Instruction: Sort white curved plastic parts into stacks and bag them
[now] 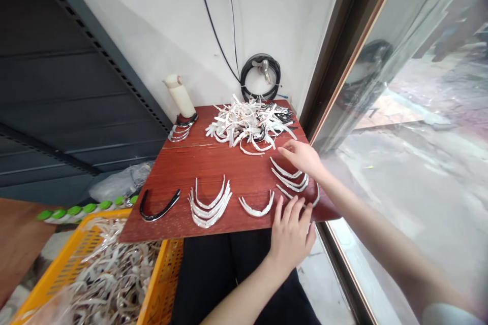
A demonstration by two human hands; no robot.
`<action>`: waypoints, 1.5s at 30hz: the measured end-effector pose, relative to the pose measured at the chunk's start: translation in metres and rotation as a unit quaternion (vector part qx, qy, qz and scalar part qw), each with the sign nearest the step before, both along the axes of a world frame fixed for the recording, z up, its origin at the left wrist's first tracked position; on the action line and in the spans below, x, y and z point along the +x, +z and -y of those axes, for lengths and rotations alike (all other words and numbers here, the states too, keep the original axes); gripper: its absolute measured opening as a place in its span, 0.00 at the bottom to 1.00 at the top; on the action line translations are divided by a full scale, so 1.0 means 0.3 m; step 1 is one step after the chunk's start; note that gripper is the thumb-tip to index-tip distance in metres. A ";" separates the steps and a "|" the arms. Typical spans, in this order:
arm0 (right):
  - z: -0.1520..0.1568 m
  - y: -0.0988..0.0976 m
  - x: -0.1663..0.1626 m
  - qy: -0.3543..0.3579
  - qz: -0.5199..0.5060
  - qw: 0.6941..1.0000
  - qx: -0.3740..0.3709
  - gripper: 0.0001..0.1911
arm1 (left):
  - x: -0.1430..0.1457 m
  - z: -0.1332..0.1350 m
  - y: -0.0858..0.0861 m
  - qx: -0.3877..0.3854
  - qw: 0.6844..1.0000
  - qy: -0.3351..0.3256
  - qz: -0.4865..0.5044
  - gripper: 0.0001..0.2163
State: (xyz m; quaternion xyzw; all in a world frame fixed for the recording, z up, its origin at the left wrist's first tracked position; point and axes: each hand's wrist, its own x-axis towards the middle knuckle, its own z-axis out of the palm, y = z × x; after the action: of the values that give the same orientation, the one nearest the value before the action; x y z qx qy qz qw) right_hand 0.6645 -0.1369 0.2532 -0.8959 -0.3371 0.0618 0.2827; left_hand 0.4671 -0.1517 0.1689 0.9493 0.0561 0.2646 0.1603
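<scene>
My left hand rests at the table's front edge, fingers spread, fingertips beside a thin curved strip that it partly covers. Just above, my right hand hovers over the right side with its fingers loosely extended; I see nothing in them. Below it lie several nested white curved strips. Along the front are a small white U-shaped group, a larger stack of white curved strips and a black curved strip. A tangled pile of white strips lies at the back.
The red-brown table also carries a whitish bottle, curved pieces and dark strips. A coiled black hose leans against the wall. A yellow crate full of strips stands front left; a glass pane borders the right.
</scene>
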 end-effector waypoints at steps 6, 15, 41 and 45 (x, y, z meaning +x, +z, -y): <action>-0.188 -0.057 0.088 0.011 0.021 0.993 -0.112 0.20 | -0.005 -0.010 -0.024 0.042 0.999 -0.006 -0.005 0.23; -0.168 -0.061 0.067 0.131 0.239 0.962 -0.026 0.11 | -0.009 -0.009 -0.029 0.054 0.998 -0.007 -0.016 0.24; -0.243 0.062 -0.207 0.430 -0.155 0.885 0.088 0.15 | -0.432 -0.351 0.045 -0.046 0.960 0.241 0.134 0.18; -0.336 0.059 -0.208 0.498 -0.110 0.859 0.039 0.16 | -0.472 -0.440 -0.004 -0.040 0.953 0.289 0.085 0.18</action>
State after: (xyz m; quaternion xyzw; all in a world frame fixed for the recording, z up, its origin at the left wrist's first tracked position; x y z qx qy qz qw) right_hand 0.6021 -0.0361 0.2710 -0.5838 -0.7075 0.2791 0.2842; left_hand 0.3255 -0.0196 0.1676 0.8590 0.3249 0.3773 0.1190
